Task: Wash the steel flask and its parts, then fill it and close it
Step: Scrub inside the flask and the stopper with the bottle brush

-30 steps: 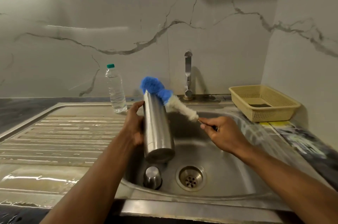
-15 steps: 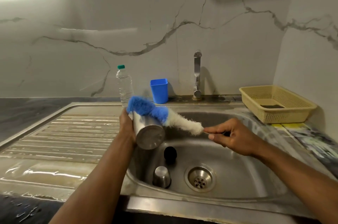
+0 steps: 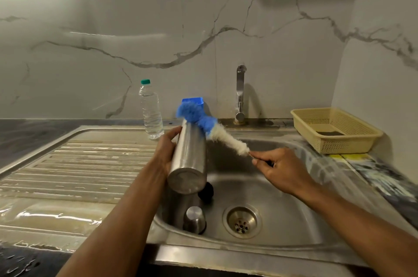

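Head view: my left hand point(image 3: 168, 152) grips the steel flask point(image 3: 188, 159) above the sink point(image 3: 282, 220), base tipped back toward me since a moment ago. Right hand point(image 3: 278, 168) pinches the bottle brush point(image 3: 210, 127) handle, blue tip at the mouth. Scrubbing continues; cap point(image 3: 194, 220) waits below in the sink.

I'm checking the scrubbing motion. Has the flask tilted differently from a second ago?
Yes. The steel flask was nearly upright beside the tap; now its base swings toward the camera, mouth pointing away.

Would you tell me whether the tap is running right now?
Off, apparently: no stream falls from the tap into the sink, while the hands work the brush at the flask.
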